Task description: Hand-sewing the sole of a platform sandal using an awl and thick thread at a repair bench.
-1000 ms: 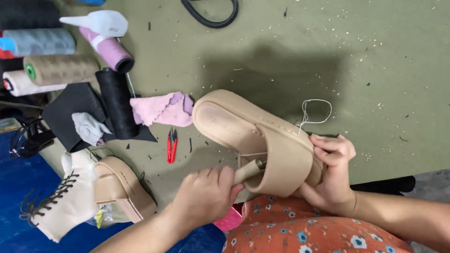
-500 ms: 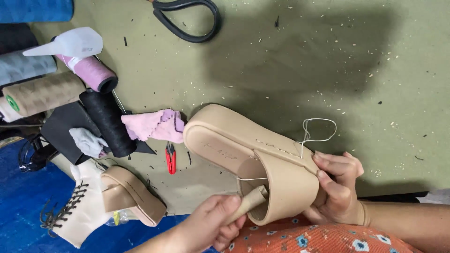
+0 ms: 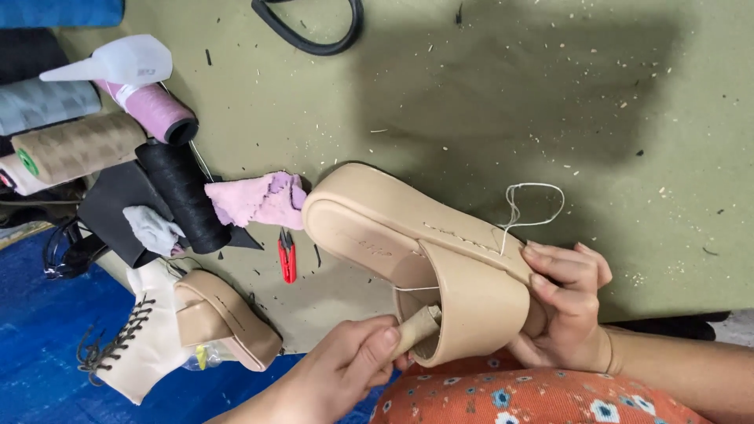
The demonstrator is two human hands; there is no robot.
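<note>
The fingers (image 3: 377, 349) of the left hand (image 3: 338, 377) pinched a small beige strap end (image 3: 416, 330) at the lower centre of the frame, clenched around it. The right hand (image 3: 561, 310) gripped the beige platform sandal (image 3: 408, 251) from its right side, fingers curled over the sole edge. The sandal lay tilted, low in the middle of the frame, above a floral orange garment (image 3: 518, 396). A white thread (image 3: 534, 204) looped from its sole over the green desk (image 3: 550, 102). Red snips (image 3: 287, 255) lay just left, near a pink cloth (image 3: 259, 200) and a black thread spool (image 3: 184, 196).
</note>
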